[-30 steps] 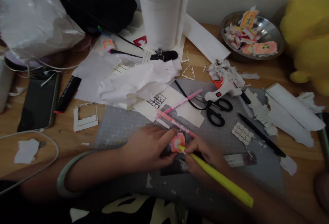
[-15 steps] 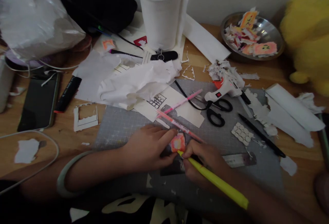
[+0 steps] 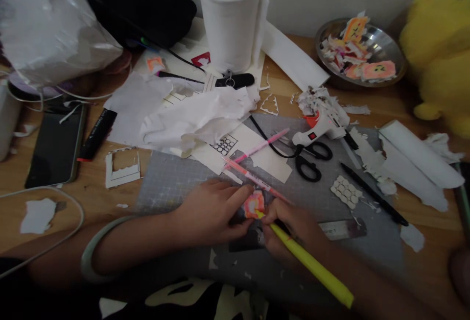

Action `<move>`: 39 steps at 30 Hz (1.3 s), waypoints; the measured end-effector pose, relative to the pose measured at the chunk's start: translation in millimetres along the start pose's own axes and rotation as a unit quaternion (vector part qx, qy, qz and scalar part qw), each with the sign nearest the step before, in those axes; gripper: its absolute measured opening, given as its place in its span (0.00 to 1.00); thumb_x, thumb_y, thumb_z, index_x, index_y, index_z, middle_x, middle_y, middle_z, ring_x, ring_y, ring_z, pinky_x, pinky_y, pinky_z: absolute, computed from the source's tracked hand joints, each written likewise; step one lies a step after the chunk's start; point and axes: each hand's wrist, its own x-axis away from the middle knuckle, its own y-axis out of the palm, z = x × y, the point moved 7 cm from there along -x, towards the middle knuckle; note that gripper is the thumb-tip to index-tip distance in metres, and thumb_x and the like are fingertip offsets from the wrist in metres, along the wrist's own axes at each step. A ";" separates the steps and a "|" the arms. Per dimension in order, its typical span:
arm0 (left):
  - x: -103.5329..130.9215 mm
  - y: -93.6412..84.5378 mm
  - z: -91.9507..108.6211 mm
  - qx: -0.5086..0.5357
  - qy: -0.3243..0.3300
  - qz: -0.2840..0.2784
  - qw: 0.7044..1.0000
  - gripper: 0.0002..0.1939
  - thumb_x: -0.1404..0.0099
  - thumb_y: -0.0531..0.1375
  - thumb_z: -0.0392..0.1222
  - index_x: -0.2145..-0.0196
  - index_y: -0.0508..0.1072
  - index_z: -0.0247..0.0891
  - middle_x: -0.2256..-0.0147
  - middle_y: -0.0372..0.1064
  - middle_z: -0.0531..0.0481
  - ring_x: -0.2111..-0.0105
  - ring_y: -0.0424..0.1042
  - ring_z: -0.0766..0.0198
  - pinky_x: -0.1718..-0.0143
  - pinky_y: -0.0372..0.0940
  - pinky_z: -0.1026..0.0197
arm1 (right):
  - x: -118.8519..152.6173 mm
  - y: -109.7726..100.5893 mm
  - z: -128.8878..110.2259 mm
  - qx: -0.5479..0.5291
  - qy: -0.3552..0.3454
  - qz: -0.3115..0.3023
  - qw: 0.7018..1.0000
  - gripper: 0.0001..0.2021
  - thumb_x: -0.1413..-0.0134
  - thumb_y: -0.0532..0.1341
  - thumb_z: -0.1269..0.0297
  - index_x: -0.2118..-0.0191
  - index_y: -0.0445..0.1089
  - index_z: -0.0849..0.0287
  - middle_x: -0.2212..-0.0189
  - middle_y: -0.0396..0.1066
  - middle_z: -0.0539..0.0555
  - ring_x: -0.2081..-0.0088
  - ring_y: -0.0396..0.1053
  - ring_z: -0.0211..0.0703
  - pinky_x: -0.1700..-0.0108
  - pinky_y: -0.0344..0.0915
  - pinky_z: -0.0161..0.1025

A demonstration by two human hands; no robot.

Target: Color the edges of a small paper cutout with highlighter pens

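A small paper piece (image 3: pixel 253 204), coloured orange and pink with a paler middle, lies on the grey cutting mat (image 3: pixel 165 170). My left hand (image 3: pixel 215 212) pinches its left edge between thumb and fingers. Wrapped round a yellow marker (image 3: pixel 312 263) is my right hand (image 3: pixel 290 227), and the marker's tip touches the lower right part of the paper piece. Just beyond my hands lie an orange pen (image 3: pixel 257 181) and a pink pen (image 3: pixel 262 146). A metal ruler (image 3: pixel 343 229) is partly under my right hand.
Scissors (image 3: pixel 308 169), a white glue gun (image 3: pixel 323 126) and a black pen (image 3: pixel 374 192) lie on the right. Behind stand a paper roll (image 3: pixel 231 26) and a metal bowl (image 3: pixel 398 55) of coloured paper pieces. Crumpled white paper (image 3: pixel 198 119), a black marker (image 3: pixel 97 134) and a phone (image 3: pixel 55 143) are leftward.
The yellow marker's tip has shifted slightly up and right, from the paper piece's lower edge onto its coloured face. My left hand stays in place.
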 end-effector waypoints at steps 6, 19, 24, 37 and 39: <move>-0.1 -0.4 0.4 -0.004 0.008 0.004 1.000 0.19 0.43 0.53 0.49 0.57 0.63 0.34 0.72 0.70 0.47 0.72 0.70 0.57 0.72 0.63 0.58 | -0.3 0.3 -2.4 0.003 0.003 -0.015 1.000 0.03 0.61 0.53 0.70 0.76 0.58 0.55 0.84 0.63 0.45 0.82 0.61 0.34 0.79 0.56 0.30; -0.2 -0.2 0.6 -0.003 0.006 0.006 1.000 0.19 0.42 0.52 0.49 0.57 0.62 0.35 0.73 0.69 0.48 0.73 0.69 0.59 0.73 0.62 0.59 | 0.4 2.1 3.3 0.002 0.011 -0.016 1.000 0.04 0.61 0.52 0.71 0.76 0.57 0.55 0.82 0.63 0.46 0.80 0.62 0.35 0.77 0.57 0.31; -0.9 -0.6 0.8 -0.002 0.007 0.002 1.000 0.18 0.42 0.52 0.48 0.58 0.63 0.35 0.73 0.69 0.49 0.73 0.69 0.59 0.73 0.62 0.59 | -2.8 1.1 -2.5 -0.004 0.009 -0.045 0.999 0.04 0.62 0.52 0.71 0.77 0.57 0.55 0.84 0.61 0.45 0.82 0.60 0.34 0.79 0.56 0.31; 0.0 -0.1 0.6 -0.009 0.006 -0.003 1.000 0.19 0.43 0.53 0.49 0.56 0.62 0.36 0.70 0.71 0.47 0.71 0.71 0.57 0.71 0.65 0.57 | 3.7 8.0 7.7 0.003 -0.003 -0.001 1.000 0.04 0.59 0.55 0.70 0.72 0.62 0.55 0.78 0.70 0.48 0.75 0.68 0.38 0.73 0.62 0.33; -0.3 -1.0 1.1 -0.013 0.008 0.001 1.000 0.19 0.43 0.53 0.49 0.57 0.62 0.36 0.70 0.71 0.47 0.71 0.71 0.57 0.71 0.64 0.58 | 2.6 3.9 5.5 0.002 -0.015 0.012 1.000 0.04 0.60 0.54 0.71 0.74 0.60 0.55 0.81 0.68 0.47 0.78 0.66 0.36 0.76 0.60 0.31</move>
